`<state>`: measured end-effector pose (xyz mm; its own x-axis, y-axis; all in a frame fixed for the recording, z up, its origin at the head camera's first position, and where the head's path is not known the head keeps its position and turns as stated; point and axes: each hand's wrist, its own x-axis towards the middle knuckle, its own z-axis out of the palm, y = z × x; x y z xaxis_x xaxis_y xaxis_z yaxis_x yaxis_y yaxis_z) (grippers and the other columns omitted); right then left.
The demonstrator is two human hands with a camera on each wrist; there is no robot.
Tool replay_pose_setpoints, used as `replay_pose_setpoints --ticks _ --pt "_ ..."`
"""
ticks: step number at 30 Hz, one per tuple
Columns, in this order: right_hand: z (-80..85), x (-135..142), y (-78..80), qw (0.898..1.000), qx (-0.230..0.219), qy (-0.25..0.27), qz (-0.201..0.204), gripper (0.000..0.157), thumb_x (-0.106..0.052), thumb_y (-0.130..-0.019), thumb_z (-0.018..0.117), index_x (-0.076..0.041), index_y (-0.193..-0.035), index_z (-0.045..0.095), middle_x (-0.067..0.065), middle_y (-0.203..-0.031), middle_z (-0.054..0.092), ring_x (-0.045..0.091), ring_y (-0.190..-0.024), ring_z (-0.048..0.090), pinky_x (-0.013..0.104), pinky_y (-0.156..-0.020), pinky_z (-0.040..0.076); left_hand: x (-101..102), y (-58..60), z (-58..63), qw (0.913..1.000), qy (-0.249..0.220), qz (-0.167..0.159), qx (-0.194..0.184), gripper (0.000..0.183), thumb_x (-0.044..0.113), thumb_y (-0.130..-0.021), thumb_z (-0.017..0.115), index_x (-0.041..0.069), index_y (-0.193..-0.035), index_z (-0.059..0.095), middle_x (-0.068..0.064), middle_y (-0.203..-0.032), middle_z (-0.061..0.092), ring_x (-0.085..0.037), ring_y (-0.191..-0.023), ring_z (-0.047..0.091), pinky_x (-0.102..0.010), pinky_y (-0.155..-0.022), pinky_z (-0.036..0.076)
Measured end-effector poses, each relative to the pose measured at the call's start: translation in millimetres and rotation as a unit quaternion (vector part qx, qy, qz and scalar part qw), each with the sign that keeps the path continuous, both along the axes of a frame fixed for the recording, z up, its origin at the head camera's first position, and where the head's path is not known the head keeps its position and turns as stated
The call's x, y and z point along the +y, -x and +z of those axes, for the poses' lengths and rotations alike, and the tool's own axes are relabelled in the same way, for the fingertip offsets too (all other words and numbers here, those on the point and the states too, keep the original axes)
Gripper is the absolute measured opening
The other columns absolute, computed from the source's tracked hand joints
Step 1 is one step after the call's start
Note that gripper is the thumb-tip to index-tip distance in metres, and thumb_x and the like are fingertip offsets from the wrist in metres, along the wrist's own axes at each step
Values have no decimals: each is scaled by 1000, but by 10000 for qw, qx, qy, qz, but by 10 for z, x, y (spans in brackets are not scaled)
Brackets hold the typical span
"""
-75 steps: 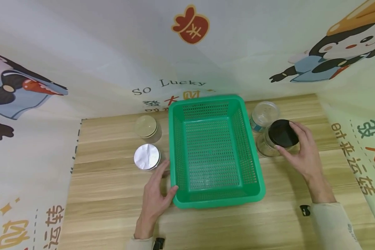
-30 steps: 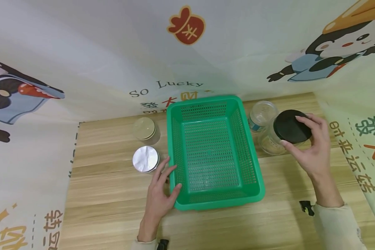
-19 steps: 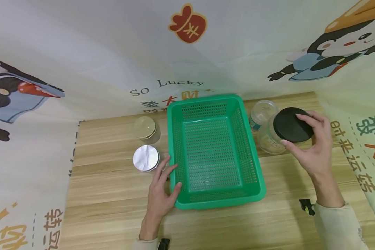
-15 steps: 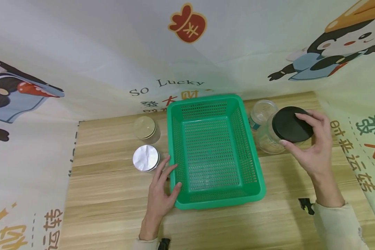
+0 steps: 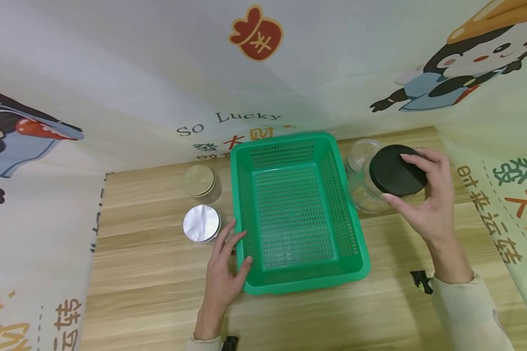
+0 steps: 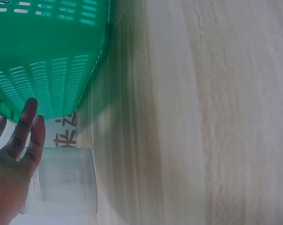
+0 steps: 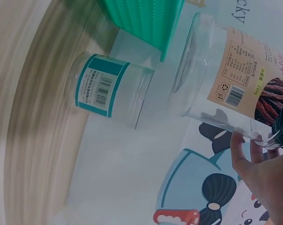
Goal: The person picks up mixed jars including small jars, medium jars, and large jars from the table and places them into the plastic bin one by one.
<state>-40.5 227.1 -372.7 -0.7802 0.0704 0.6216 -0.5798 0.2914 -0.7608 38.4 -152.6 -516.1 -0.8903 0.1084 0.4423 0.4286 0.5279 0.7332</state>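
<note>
Near the far right corner of the worktop [image 5: 149,273], the black lid [image 5: 395,170] of the tall jar [image 5: 365,197] in your right hand [image 5: 432,209] hides most of the jar's body from above. The tall jar also covers part of the smaller clear jar [image 5: 363,147]. In the right wrist view, the lid is cut off at the right edge, and the label's [image 7: 235,70] finest print is too small to read. The left wrist view crops your left hand [image 5: 221,273] and the green basket [image 5: 305,288].
</note>
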Motion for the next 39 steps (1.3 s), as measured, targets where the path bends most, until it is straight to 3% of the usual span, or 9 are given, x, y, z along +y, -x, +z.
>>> replay_pose_setpoints --ticks 25,39 --pt "125 -294 137 9985 76 -310 445 80 -51 -78 79 17 -115 59 1 -131 45 23 -121 43 28 -99 38 -10 -8 19 9999 -69 -20 -145 59 3 -77 72 9 -134 59 -18 -151 43 -34 -139 40 -28 -112 32" --pt "115 -405 194 9970 90 -483 598 79 -51 -80 78 17 -115 58 10 -132 45 21 -122 43 27 -101 37 4 -10 43 9994 -171 -45 -304 58 2 -78 73 8 -134 59 -18 -152 42 -33 -141 37 -32 -114 29"
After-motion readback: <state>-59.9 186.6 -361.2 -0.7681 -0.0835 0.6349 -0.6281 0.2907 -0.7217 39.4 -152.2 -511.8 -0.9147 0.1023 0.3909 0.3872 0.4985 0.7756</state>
